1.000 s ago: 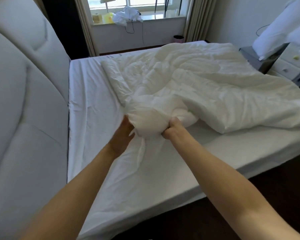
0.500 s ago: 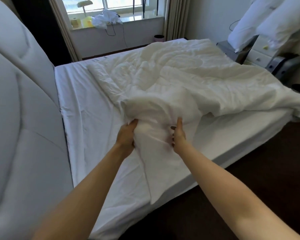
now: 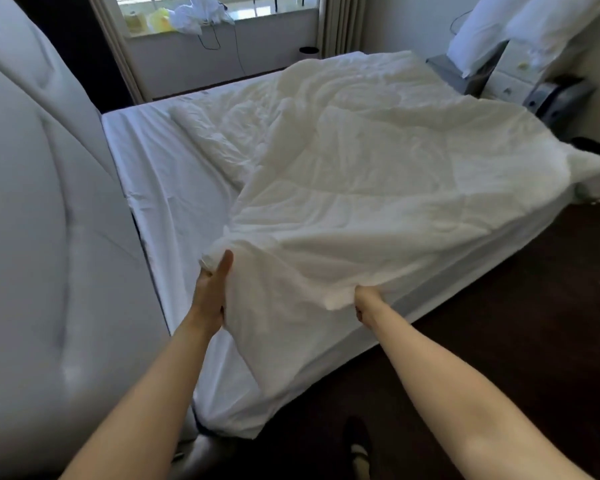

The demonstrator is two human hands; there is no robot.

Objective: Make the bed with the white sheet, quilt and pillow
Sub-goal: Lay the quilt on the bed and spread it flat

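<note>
A rumpled white quilt (image 3: 378, 174) lies across the bed, its near corner hanging over the bed's side. My left hand (image 3: 211, 296) grips the quilt's near edge close to the headboard. My right hand (image 3: 366, 301) holds the same edge further right, its fingers hidden under the fabric. The white sheet (image 3: 160, 174) covers the mattress and shows bare on the left strip by the headboard. Two white pillows (image 3: 492, 26) rest on furniture at the far right, off the bed.
A padded grey headboard (image 3: 42, 220) fills the left. A window sill (image 3: 201, 22) with cloth and small items is behind the bed. Grey drawers (image 3: 510, 81) and a dark object stand at the far right. Dark floor (image 3: 499, 341) runs along the bed's near side, with my foot below.
My hands have pulled the bunched quilt corner toward me and spread apart, so the quilt now lies flatter and its corner hangs over the bed's side.
</note>
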